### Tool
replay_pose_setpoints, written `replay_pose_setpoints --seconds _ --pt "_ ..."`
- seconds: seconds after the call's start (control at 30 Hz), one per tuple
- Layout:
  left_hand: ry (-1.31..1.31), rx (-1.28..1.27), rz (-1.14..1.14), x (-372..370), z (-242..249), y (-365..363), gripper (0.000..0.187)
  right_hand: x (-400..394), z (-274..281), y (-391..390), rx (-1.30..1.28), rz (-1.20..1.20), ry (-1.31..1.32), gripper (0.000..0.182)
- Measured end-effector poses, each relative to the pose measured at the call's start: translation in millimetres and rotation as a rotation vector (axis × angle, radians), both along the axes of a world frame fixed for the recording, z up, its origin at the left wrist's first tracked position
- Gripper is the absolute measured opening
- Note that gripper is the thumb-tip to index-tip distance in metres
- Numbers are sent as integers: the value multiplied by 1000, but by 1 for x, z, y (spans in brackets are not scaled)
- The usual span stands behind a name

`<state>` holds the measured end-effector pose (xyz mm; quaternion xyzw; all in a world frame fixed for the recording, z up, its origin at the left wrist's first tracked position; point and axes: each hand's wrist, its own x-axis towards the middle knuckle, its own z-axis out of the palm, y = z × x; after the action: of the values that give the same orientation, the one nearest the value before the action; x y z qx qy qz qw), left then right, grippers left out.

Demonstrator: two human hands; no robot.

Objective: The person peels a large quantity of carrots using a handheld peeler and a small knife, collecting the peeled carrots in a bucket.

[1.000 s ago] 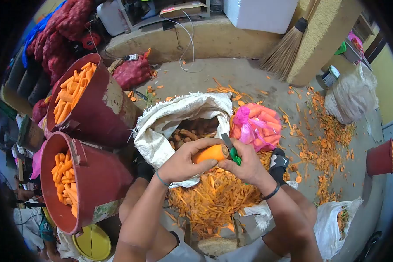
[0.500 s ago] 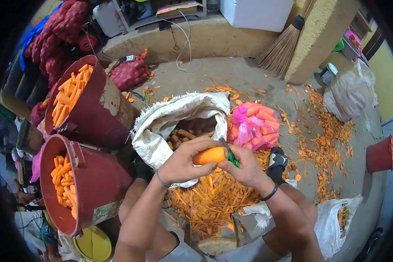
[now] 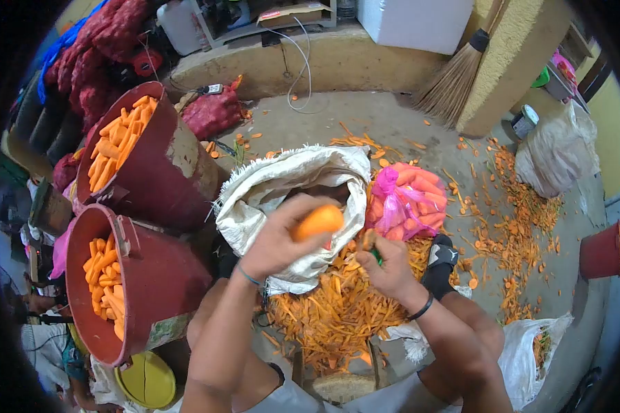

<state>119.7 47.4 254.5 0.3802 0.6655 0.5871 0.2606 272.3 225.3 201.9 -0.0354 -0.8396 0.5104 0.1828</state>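
Observation:
My left hand [image 3: 282, 230] is closed around a thick peeled carrot [image 3: 319, 222], a little blurred, above the mouth of a white woven sack [image 3: 255, 180]. Unpeeled carrots in that sack are mostly hidden behind the hand. To the right, my right hand [image 3: 390, 265] grips a green-handled knife [image 3: 377, 256]; its blade cannot be made out. A brownish-orange bit [image 3: 369, 239], perhaps a carrot end, shows at the fingertips. Below both hands spreads a heap of carrot peelings [image 3: 337, 310]. Beside the sack sits a pink plastic bag of carrots [image 3: 410, 199].
Two tilted red tubs [image 3: 155, 275] with peeled carrots stand at my left, near a yellow lid [image 3: 145, 378]. Scraps [image 3: 513, 241] litter the floor on the right. A broom [image 3: 455, 76] leans on a pillar, and a small red bucket [image 3: 599, 251] stands far right.
My hands have parted. The left has carried the carrot up and left from the knife, over the sack; the right has dropped slightly, still gripping the knife. The view has shifted slightly.

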Motion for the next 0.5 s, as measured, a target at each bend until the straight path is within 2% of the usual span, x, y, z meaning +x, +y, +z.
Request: replay_pose_setpoints --seconds 0.1,0.13,0.17,0.2,0.23,0.27,0.3,0.37,0.43,0.5 --pt "-113 46 431 -48 4 -41 40 -2 6 16 207 -19 170 30" --pt "-196 221 574 -60 12 -59 39 -1 21 16 284 -38 209 31" --pt "-335 555 626 -77 17 -80 44 0 30 16 360 -58 247 34" --pt "-278 730 687 -86 22 -109 49 4 30 20 390 1 201 43" --pt "-200 969 625 -102 20 -141 55 7 32 20 457 7 175 43" --pt "-300 1137 653 -106 31 -167 61 10 33 19 520 12 146 44" --pt "-279 1140 560 -102 45 -177 66 11 34 16 581 16 118 45" --pt "-193 1031 1001 -87 40 -172 63 5 33 12 490 -28 84 48" --pt "-139 850 726 -72 17 -143 48 0 30 16 445 -53 28 51" --pt "-171 662 608 -55 7 -98 46 -4 21 29 442 -69 -53 53"
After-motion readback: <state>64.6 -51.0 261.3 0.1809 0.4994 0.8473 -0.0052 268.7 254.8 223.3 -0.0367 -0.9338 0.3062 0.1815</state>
